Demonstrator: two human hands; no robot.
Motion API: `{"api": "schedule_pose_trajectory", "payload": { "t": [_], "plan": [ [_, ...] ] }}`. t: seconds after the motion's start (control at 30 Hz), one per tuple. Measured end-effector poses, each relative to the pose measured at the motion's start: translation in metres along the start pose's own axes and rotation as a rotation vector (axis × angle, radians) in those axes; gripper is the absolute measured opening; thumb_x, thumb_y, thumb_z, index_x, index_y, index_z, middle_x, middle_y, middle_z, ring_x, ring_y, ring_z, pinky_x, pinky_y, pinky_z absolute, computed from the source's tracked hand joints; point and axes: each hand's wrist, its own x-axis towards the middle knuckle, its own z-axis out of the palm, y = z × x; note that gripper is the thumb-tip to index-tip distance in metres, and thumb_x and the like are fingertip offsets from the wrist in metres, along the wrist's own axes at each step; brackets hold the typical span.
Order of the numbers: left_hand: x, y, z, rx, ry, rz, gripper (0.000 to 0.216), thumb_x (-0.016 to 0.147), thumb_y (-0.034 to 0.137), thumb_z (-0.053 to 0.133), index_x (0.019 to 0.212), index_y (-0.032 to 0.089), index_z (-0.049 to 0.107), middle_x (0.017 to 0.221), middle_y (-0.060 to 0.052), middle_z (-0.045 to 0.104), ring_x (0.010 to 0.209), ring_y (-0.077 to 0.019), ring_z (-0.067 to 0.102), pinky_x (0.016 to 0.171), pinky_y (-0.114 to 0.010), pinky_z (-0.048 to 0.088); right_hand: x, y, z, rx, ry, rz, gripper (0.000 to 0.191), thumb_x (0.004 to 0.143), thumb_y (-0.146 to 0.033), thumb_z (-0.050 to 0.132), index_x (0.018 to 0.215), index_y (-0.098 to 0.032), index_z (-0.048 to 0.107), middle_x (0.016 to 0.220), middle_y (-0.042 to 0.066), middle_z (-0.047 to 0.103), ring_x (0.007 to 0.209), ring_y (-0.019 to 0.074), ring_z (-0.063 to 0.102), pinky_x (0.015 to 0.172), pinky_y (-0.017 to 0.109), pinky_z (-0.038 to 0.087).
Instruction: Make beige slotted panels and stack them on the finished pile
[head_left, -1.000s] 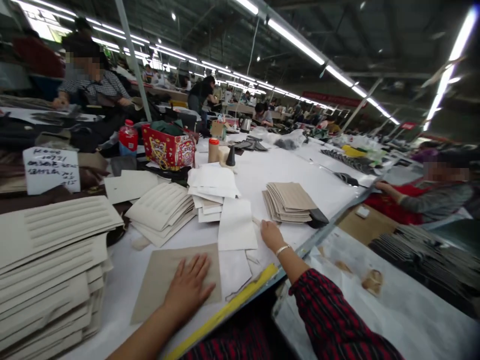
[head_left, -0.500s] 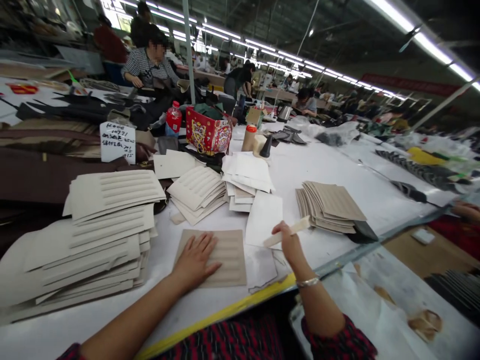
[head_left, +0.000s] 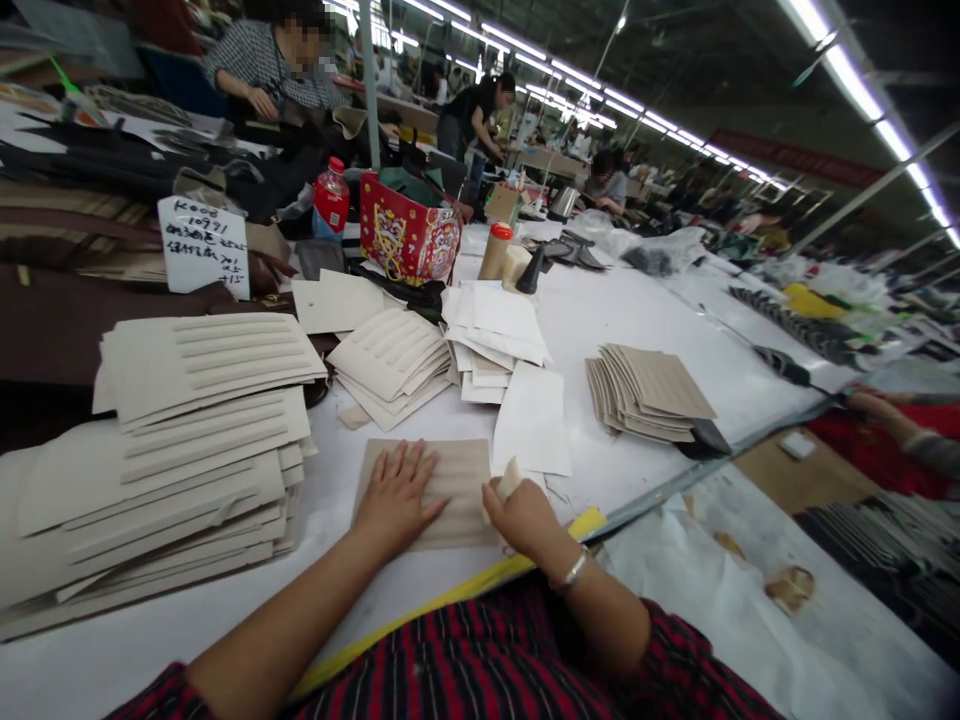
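A beige ribbed panel (head_left: pixel 463 492) lies flat on the white table before me. My left hand (head_left: pixel 397 500) rests palm down on its left part, fingers spread. At the panel's right edge, my right hand (head_left: pixel 529 518) is closed round a flat pale stick (head_left: pixel 510 478), whose upper end shows above the fingers; the rest is mostly hidden. Just beyond that hand lies a white sheet (head_left: pixel 532 420). Similar ribbed panels form a large uneven stack (head_left: pixel 214 355) on the left and a smaller stack (head_left: pixel 394 350) behind my left hand.
More tan panels (head_left: pixel 656 385) are stacked to the right. Behind stand a red patterned box (head_left: pixel 409 228), a red-capped bottle (head_left: pixel 330 203) and an orange-topped container (head_left: pixel 495 250). A handwritten card (head_left: pixel 204 248) leans at left. Yellow tape (head_left: pixel 450 592) runs along the near edge. Co-workers sit beyond.
My right hand has moved left and toward me, bringing the stick from over the white sheet to the panel's right edge. My left hand stays on the panel. The view has shifted.
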Motion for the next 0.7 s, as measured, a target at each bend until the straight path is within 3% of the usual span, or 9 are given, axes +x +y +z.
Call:
{"api": "schedule_pose_trajectory", "payload": {
  "t": [0.13, 0.23, 0.3, 0.43, 0.53, 0.6, 0.7],
  "plan": [
    [-0.009, -0.02, -0.001, -0.105, 0.077, -0.032, 0.047, 0.086, 0.028, 0.03, 0.129, 0.011, 0.035, 0.136, -0.012, 0.037, 0.125, -0.0212, 0.032, 0.102, -0.04, 0.027, -0.032, 0.011, -0.007, 0.453, -0.246, 0.042, 0.03, 0.079, -0.042, 0.042, 0.083, -0.018, 0.06, 0.054, 0.0, 0.056, 0.05, 0.0134, 0.057, 0.05, 0.023, 0.043],
    [-0.028, -0.041, -0.006, -0.084, 0.102, -0.058, 0.048, 0.08, 0.01, 0.029, 0.127, 0.01, 0.037, 0.132, -0.013, 0.042, 0.122, -0.0188, 0.037, 0.1, -0.038, 0.031, -0.016, -0.008, -0.015, 0.81, -0.293, 0.082, 0.028, 0.076, -0.036, 0.047, 0.098, -0.018, 0.053, 0.055, -0.003, 0.055, 0.047, 0.0121, 0.057, 0.048, 0.023, 0.047],
    [-0.04, -0.049, -0.009, -0.014, 0.057, -0.084, 0.049, 0.077, 0.006, 0.03, 0.124, 0.01, 0.042, 0.13, -0.013, 0.045, 0.122, -0.0209, 0.038, 0.101, -0.04, 0.029, 0.005, -0.036, -0.01, 0.876, -0.267, 0.005, 0.027, 0.074, -0.03, 0.048, 0.098, -0.018, 0.052, 0.056, -0.003, 0.056, 0.049, 0.0121, 0.058, 0.049, 0.023, 0.048],
    [-0.049, -0.047, -0.012, 0.072, -0.002, -0.115, 0.044, 0.081, 0.012, 0.032, 0.123, 0.01, 0.045, 0.132, -0.012, 0.042, 0.123, -0.0224, 0.035, 0.104, -0.041, 0.023, 0.047, -0.098, 0.018, 0.626, -0.143, -0.177, 0.017, 0.074, -0.023, 0.044, 0.084, -0.015, 0.056, 0.059, 0.001, 0.06, 0.05, 0.0111, 0.059, 0.049, 0.019, 0.045],
    [-0.047, -0.042, -0.012, 0.074, -0.004, -0.134, 0.045, 0.082, 0.014, 0.032, 0.125, 0.014, 0.043, 0.134, -0.009, 0.041, 0.124, -0.0208, 0.034, 0.105, -0.04, 0.019, 0.06, -0.121, 0.032, 0.474, -0.078, -0.217, 0.015, 0.075, -0.021, 0.043, 0.076, -0.015, 0.057, 0.059, 0.004, 0.062, 0.052, 0.0118, 0.058, 0.052, 0.019, 0.043],
    [-0.047, -0.041, -0.012, 0.066, -0.007, -0.139, 0.045, 0.082, 0.014, 0.031, 0.126, 0.014, 0.042, 0.135, -0.008, 0.039, 0.125, -0.0207, 0.032, 0.105, -0.04, 0.017, 0.049, -0.124, 0.036, 0.379, -0.086, -0.24, 0.017, 0.076, -0.022, 0.043, 0.073, -0.015, 0.058, 0.057, 0.004, 0.061, 0.053, 0.0122, 0.058, 0.053, 0.02, 0.043],
    [-0.049, -0.046, -0.016, 0.053, -0.041, -0.141, 0.046, 0.082, 0.015, 0.031, 0.127, 0.014, 0.04, 0.137, -0.008, 0.036, 0.126, -0.0209, 0.031, 0.105, -0.041, 0.016, 0.002, -0.11, 0.038, 0.265, -0.185, -0.278, 0.023, 0.079, -0.026, 0.04, 0.071, -0.015, 0.059, 0.054, 0.004, 0.06, 0.055, 0.0132, 0.057, 0.056, 0.021, 0.043]
  ]
}}
